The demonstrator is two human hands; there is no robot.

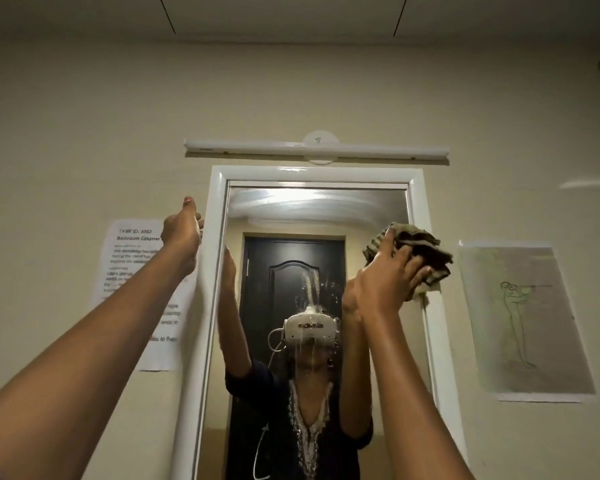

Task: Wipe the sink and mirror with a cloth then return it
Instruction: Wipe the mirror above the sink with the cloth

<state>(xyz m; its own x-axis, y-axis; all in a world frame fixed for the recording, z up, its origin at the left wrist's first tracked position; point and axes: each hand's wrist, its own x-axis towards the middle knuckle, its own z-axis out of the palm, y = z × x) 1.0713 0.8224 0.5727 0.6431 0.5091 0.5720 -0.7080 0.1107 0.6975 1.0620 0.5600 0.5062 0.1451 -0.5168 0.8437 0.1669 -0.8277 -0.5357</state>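
My right hand [388,271] grips the bunched cloth [409,254] against the mirror [312,209] at 2 o'clock, ready to wipe; my left hand [182,233], open and empty, steadies on the frame [215,202] at 10 o'clock

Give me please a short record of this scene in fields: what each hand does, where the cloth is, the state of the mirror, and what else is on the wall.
left hand: raised, resting on the left side of the mirror frame, holds nothing
right hand: raised at the right side of the glass, gripping the cloth
cloth: bunched, striped, at the upper right of the mirror
mirror: wipe streaks across the top, drips running down the middle
wall: light bar above, printed task sheet left, line drawing right
sink: out of view
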